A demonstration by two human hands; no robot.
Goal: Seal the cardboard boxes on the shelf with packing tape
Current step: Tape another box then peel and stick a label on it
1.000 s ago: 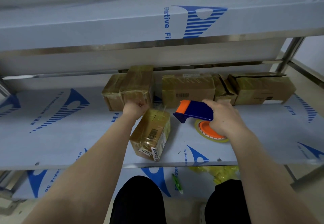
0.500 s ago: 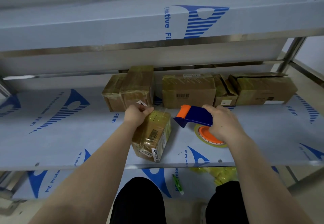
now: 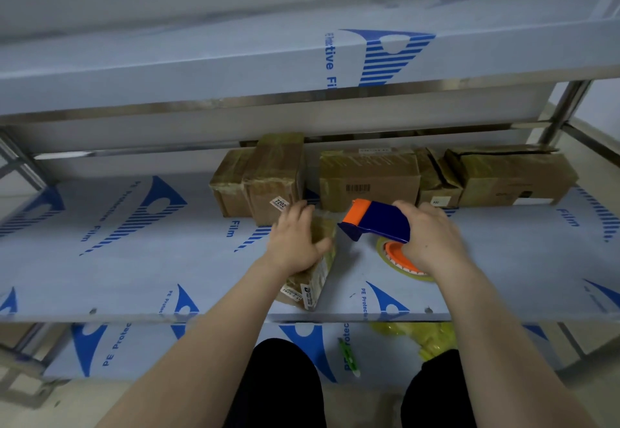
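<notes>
The left grip (image 3: 295,243) lies on top of a small box (image 3: 318,280), with the fingers curved over its far side and the thumb pressed on its upper face, so it is grasping the box. The box stands near the front edge of the shelf (image 3: 134,260), about midway along it. It is wrapped in shiny tape, and a white label shows on its near end. It looks tilted, though the arm hides much of it.

The right grip (image 3: 432,236) is clenched round the handle of a tape dispenser (image 3: 379,221) with a blue body. The dispenser's orange nose points left at the small box and sits just beside its far right corner. I cannot tell whether they touch. The tape roll (image 3: 399,256), with its orange hub, hangs under the hand, close over the shelf.

A row of boxes (image 3: 369,176) stands along the back edge of the shelf. The left ones are taped over. The box at the right end (image 3: 516,172) has a flap ajar.

On the lower shelf (image 3: 134,347) lie a green pen (image 3: 349,357) and crumpled yellow plastic (image 3: 422,337).
</notes>
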